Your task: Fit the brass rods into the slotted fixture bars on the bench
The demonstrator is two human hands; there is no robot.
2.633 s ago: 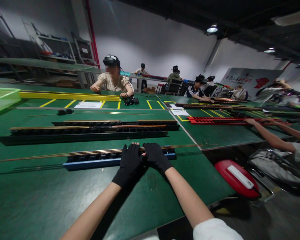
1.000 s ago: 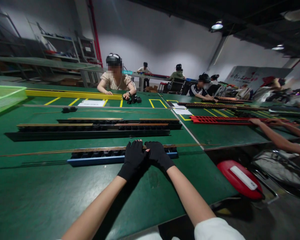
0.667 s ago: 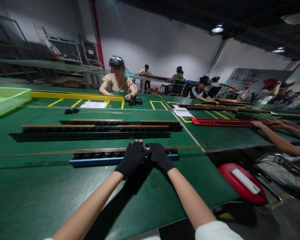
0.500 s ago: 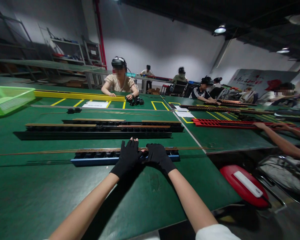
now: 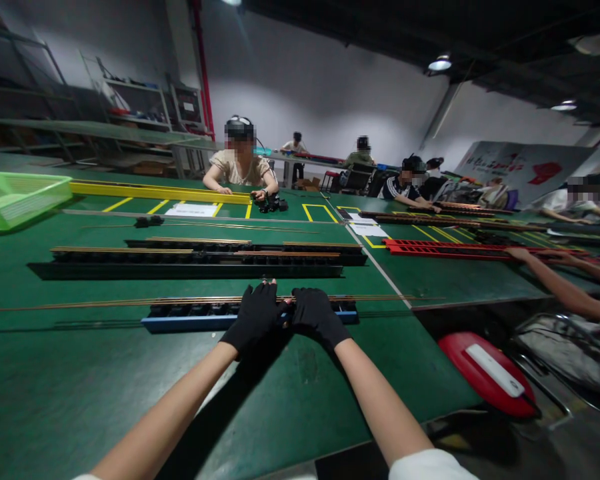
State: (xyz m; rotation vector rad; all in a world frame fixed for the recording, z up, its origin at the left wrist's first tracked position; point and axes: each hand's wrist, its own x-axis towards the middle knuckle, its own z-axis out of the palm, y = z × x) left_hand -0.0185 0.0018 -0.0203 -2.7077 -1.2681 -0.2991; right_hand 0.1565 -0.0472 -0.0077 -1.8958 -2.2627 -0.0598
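A short blue rail (image 5: 190, 324) lies across the green table in front of me, with a row of black blocks (image 5: 195, 310) set in it. Long thin copper-coloured rods (image 5: 105, 304) run over the blocks and stick out past both rail ends. My left hand (image 5: 258, 313), in a black glove with bare fingertips, is closed over the rail right of its middle, its fingers reaching to the far side. Close beside it, my right hand (image 5: 314, 315), gloved alike, bends its fingers down over rods and rail. The thumbs nearly meet; what lies under the palms is hidden.
Behind the blue rail lie dark rails (image 5: 195, 270) carrying rods. A green basket (image 5: 20, 200) stands at the left, beside a yellow rail (image 5: 160, 192). Across the table sits a person (image 5: 240, 167). Another person's arms reach over a red rail (image 5: 445, 248); a red stool (image 5: 485, 373) is at right.
My hands stay on the blue rail in nearly the same place, with only tiny finger shifts. At the far right, a person has moved slightly.
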